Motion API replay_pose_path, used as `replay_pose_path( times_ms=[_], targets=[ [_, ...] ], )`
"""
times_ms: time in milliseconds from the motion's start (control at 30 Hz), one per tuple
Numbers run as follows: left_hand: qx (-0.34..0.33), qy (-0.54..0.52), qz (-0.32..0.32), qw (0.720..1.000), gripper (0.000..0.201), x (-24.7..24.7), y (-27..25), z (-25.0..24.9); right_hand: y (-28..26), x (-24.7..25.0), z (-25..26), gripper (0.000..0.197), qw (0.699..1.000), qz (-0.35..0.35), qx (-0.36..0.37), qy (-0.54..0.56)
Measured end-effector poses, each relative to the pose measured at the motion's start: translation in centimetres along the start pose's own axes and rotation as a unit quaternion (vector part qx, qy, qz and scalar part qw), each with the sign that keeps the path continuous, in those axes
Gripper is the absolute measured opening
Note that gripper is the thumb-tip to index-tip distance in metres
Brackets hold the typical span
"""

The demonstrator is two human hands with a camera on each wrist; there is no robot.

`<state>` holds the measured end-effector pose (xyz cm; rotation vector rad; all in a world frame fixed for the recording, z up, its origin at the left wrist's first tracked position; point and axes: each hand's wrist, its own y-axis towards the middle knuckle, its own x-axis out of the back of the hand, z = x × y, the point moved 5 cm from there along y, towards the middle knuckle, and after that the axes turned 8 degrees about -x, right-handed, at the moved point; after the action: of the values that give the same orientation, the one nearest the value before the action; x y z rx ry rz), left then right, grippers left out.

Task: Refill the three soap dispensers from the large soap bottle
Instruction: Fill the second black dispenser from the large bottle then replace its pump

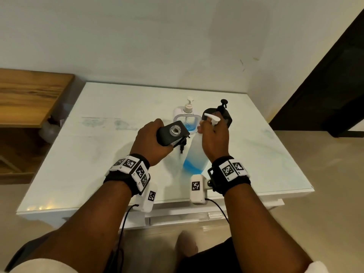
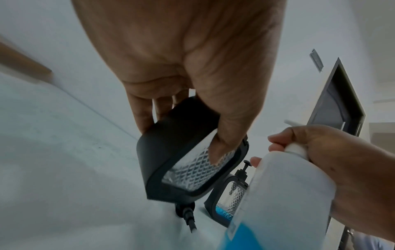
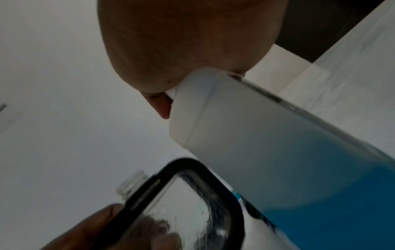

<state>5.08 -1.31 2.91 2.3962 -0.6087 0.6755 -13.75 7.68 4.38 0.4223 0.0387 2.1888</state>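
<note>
My left hand [image 1: 149,138] grips a black-framed clear dispenser [image 1: 173,133] above the table; its threaded neck [image 1: 175,131] is open and it looks empty. In the left wrist view my thumb [image 2: 222,145] presses on its patterned window [image 2: 192,174]. Its black pump [image 1: 182,146] lies on the table below it. My right hand [image 1: 214,138] curls round the white pump top [image 1: 211,117] of the large soap bottle [image 1: 195,158]. This bottle [image 3: 256,143] leans slightly and has blue soap in its lower part. It sits just right of the held dispenser [image 3: 181,203].
Behind my hands stand a white dispenser [image 1: 187,119] part full of blue soap and a second black dispenser [image 1: 222,113] with its pump on. The white table [image 1: 78,164] meets a wall at the back. A wooden shelf [image 1: 29,95] is left, dark furniture [image 1: 334,85] right.
</note>
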Motion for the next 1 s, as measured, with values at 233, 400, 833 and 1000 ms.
replay_pose_path(
  times_ms=[233, 400, 833, 1000],
  targets=[
    [-0.004, -0.009, -0.051, 0.999, 0.041, 2.5, 0.2, -0.8, -3.3, -3.8, 1.9, 0.012, 0.996, -0.011, 0.081, -0.036],
    [-0.021, -0.028, -0.053, 0.998, 0.043, 3.4, 0.3, -1.0, -3.7, -4.3, 1.9, 0.028, 0.995, 0.015, 0.081, -0.06],
    [-0.065, 0.009, -0.043, 0.997, 0.034, 3.4, 1.1, -2.0, -3.5, -4.9, 0.9, 0.042, 0.997, 0.01, -0.012, 0.08],
    [-0.098, 0.019, -0.045, 0.994, 0.034, 2.8, 0.8, -3.0, -3.9, -4.8, 1.7, 0.032, 0.998, -0.007, 0.001, 0.068]
  ],
)
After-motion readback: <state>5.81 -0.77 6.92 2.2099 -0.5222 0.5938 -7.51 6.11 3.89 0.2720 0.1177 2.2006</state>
